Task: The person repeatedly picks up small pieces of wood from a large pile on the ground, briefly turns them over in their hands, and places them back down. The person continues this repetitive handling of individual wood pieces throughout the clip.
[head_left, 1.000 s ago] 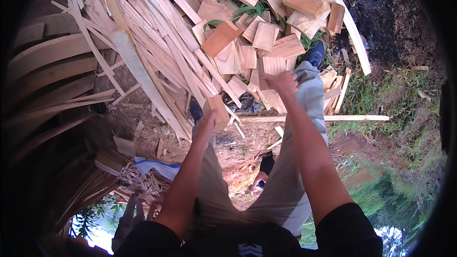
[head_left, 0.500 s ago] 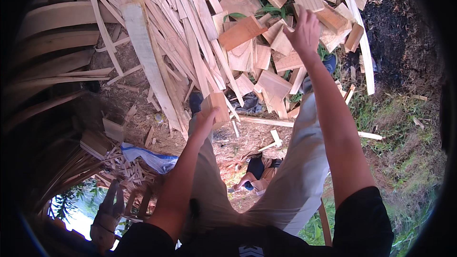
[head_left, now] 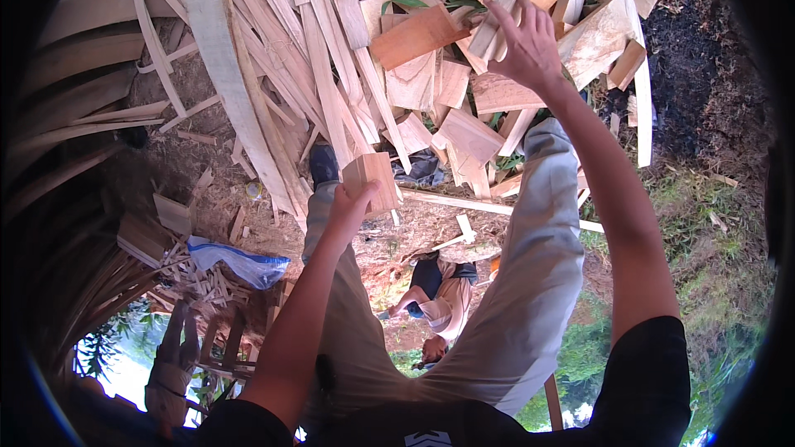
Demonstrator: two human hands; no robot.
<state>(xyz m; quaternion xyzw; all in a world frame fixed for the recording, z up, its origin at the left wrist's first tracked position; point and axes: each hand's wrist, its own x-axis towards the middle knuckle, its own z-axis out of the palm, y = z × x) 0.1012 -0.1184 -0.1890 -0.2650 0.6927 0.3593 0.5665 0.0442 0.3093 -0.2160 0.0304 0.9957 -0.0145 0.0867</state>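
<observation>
My left hand (head_left: 352, 209) is closed around a short, flat wooden block (head_left: 373, 180), held above the ground near my left shoe. To the right, my right hand (head_left: 532, 54) reaches over a heap of cut wooden blocks, its fingers spread. Its fingertips are at a pale block (head_left: 490, 31) in the heap; whether they press on it I cannot tell. Left of that hand lies an orange-brown block (head_left: 419, 36). Another pale block (head_left: 470, 136) rests lower in the heap, towards my legs.
Long thin wooden strips (head_left: 281, 41) lie piled at the far left, beside a wide pale plank (head_left: 228, 74). A curved strip (head_left: 638, 66) borders the heap on the right. A clear plastic bag (head_left: 244, 263) lies at left. Another person (head_left: 443, 306) appears between my legs.
My right hand has moved slightly towards me, and blocks near its fingers have shifted and tilted. My left hand keeps its block. The whole view has shifted a little.
</observation>
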